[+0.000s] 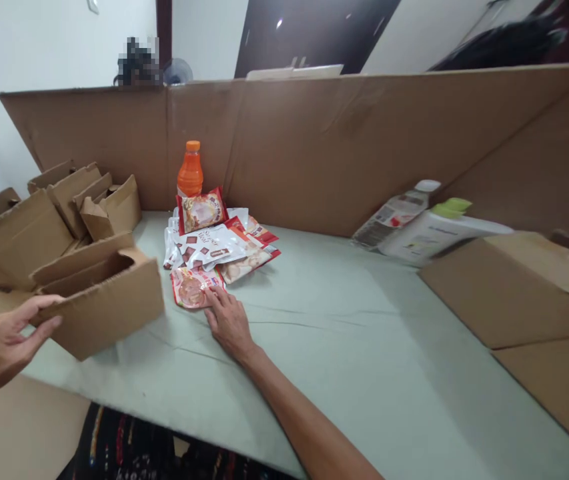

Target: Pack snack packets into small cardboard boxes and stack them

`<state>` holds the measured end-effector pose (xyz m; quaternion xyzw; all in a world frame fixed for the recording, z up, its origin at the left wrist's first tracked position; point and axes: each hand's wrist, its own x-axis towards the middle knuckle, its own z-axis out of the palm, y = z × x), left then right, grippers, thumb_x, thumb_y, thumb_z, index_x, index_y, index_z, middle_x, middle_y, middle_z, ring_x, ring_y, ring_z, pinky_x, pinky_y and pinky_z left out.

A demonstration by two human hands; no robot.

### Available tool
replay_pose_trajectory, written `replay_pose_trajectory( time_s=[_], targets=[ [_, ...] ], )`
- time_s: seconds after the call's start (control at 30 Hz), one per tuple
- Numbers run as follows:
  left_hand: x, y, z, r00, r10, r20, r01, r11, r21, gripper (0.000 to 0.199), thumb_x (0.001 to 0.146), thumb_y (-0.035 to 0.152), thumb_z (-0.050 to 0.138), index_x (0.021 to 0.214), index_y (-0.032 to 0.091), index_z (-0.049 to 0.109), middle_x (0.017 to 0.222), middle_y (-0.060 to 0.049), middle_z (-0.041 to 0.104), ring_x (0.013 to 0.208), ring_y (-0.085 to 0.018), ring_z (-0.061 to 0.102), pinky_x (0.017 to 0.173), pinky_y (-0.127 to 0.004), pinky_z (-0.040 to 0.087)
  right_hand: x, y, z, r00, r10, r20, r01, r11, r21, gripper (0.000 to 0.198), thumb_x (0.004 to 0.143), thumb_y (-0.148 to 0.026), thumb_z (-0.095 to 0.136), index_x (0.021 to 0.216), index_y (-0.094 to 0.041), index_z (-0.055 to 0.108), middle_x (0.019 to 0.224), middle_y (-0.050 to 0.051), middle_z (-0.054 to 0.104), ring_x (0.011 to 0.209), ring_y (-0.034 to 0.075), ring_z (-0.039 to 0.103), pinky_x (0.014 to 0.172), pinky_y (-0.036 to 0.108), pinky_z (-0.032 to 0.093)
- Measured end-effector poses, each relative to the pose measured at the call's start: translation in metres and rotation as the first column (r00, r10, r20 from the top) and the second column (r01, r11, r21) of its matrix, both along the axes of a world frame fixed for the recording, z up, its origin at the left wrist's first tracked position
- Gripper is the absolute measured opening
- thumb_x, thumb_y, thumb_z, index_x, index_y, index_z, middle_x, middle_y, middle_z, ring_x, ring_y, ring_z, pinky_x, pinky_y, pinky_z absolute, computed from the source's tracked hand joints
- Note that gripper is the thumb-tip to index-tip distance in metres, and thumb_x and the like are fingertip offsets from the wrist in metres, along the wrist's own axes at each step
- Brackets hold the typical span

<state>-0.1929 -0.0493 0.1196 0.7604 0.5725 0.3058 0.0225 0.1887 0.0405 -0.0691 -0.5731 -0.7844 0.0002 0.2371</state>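
My left hand [14, 340] grips the near left edge of a small open-topped cardboard box [119, 307], thumb outside. The box stands tilted at the left of the table, and its inside is mostly hidden. My right hand [229, 325] reaches to the middle, its fingers stretched out and resting on the right part of a pink and red food packet [191, 288]. Just behind that packet lies a pile of pouches, among them a white pouch with brown squares [209, 245]. A red packet [203, 211] lies on top of the pile at the back.
An orange bottle [191, 170] stands behind the pile. Several open cardboard boxes [24, 233] crowd the left side. A clear bottle [394, 215] and a white bottle with a green cap [424, 233] lean at the right, by a cardboard flap [504, 287]. A tall cardboard wall [314, 153] bounds the back.
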Motion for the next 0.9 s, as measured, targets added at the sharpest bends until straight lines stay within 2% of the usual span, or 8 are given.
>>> replay_pose_trajectory(
  time_s=[0.1, 0.17, 0.23, 0.4, 0.53, 0.67, 0.77, 0.9],
  targets=[
    [0.021, -0.029, 0.005, 0.944, -0.330, -0.008, 0.328, 0.941, -0.082, 0.021, 0.097, 0.026, 0.062, 0.116, 0.027, 0.070, 0.110, -0.001, 0.079, 0.102, -0.020, 0.076, 0.087, -0.024, 0.062, 0.002, -0.002, 0.000, 1.000, -0.005, 0.008, 0.005, 0.999, -0.041, 0.052, 0.095, -0.020, 0.055, 0.147, -0.015, 0.057, 0.149, 0.017, 0.057, 0.122, 0.033, 0.054, 0.095, 0.042, 0.046],
    [0.035, -0.040, 0.006, 0.895, -0.446, 0.018, 0.444, 0.887, -0.126, 0.027, 0.097, 0.014, 0.057, 0.116, 0.028, 0.069, 0.114, -0.002, 0.078, 0.112, -0.019, 0.074, 0.098, -0.026, 0.060, 0.006, -0.004, 0.001, 1.000, -0.003, 0.020, 0.004, 0.998, -0.070, 0.052, 0.097, -0.021, 0.053, 0.148, -0.015, 0.056, 0.151, 0.018, 0.056, 0.123, 0.032, 0.054, 0.096, 0.041, 0.045],
    [0.044, -0.046, 0.006, 0.875, -0.483, 0.037, 0.483, 0.864, -0.141, 0.029, 0.096, 0.008, 0.054, 0.112, 0.028, 0.068, 0.117, -0.002, 0.077, 0.114, -0.018, 0.072, 0.101, -0.027, 0.059, 0.009, -0.006, 0.005, 0.999, 0.006, 0.038, -0.002, 0.996, -0.095, 0.052, 0.098, -0.024, 0.053, 0.149, -0.016, 0.056, 0.152, 0.017, 0.055, 0.123, 0.032, 0.054, 0.096, 0.040, 0.045],
    [0.045, -0.047, 0.001, 0.887, -0.461, 0.009, 0.461, 0.886, -0.054, 0.026, 0.094, 0.009, 0.060, 0.112, 0.027, 0.067, 0.122, -0.003, 0.074, 0.130, -0.020, 0.063, 0.112, -0.034, 0.053, 0.002, 0.000, 0.028, 0.995, 0.010, 0.100, 0.001, 0.994, -0.105, 0.055, 0.097, -0.034, 0.060, 0.150, -0.021, 0.056, 0.158, 0.017, 0.048, 0.128, 0.036, 0.051, 0.099, 0.044, 0.043],
    [0.034, -0.048, -0.017, 0.944, -0.331, -0.008, 0.330, 0.943, -0.026, 0.021, 0.095, 0.013, 0.064, 0.111, 0.026, 0.065, 0.160, -0.004, 0.047, 0.148, -0.025, 0.047, 0.122, -0.042, 0.042, -0.028, 0.022, 0.046, 0.988, 0.048, 0.147, -0.029, 0.991, -0.130, 0.055, 0.103, -0.039, 0.054, 0.156, -0.025, 0.049, 0.162, 0.018, 0.041, 0.142, 0.039, 0.039, 0.110, 0.052, 0.035],
    [0.026, -0.049, -0.039, 0.965, -0.263, -0.015, 0.262, 0.965, -0.029, 0.022, 0.094, 0.021, 0.067, 0.114, 0.027, 0.063, 0.170, -0.008, 0.032, 0.149, -0.031, 0.047, 0.111, -0.042, 0.055, -0.046, 0.039, 0.055, 0.987, 0.105, 0.118, -0.085, 0.983, -0.162, 0.044, 0.105, -0.032, 0.049, 0.146, -0.024, 0.060, 0.145, 0.017, 0.059, 0.126, 0.034, 0.055, 0.101, 0.046, 0.044],
    [0.024, -0.048, -0.050, 0.963, -0.269, -0.029, 0.268, 0.963, -0.026, 0.024, 0.093, 0.026, 0.067, 0.117, 0.029, 0.063, 0.171, -0.007, 0.031, 0.141, -0.030, 0.057, 0.104, -0.037, 0.060, -0.036, 0.028, 0.063, 0.984, 0.171, 0.059, -0.158, 0.971, -0.181, 0.035, 0.104, -0.032, 0.051, 0.133, -0.028, 0.069, 0.130, 0.009, 0.070, 0.112, 0.027, 0.064, 0.093, 0.036, 0.049],
    [0.027, -0.042, -0.061, 0.973, -0.229, -0.015, 0.229, 0.973, -0.008, 0.034, 0.094, 0.033, 0.063, 0.128, 0.036, 0.062, 0.171, -0.003, 0.032, 0.147, -0.029, 0.050, 0.110, -0.038, 0.057, 0.008, -0.006, 0.076, 0.991, 0.127, -0.036, -0.132, 0.974, -0.187, 0.044, 0.102, -0.026, 0.049, 0.144, -0.029, 0.062, 0.133, 0.004, 0.072, 0.116, 0.022, 0.067, 0.091, 0.029, 0.052]
  ],
)
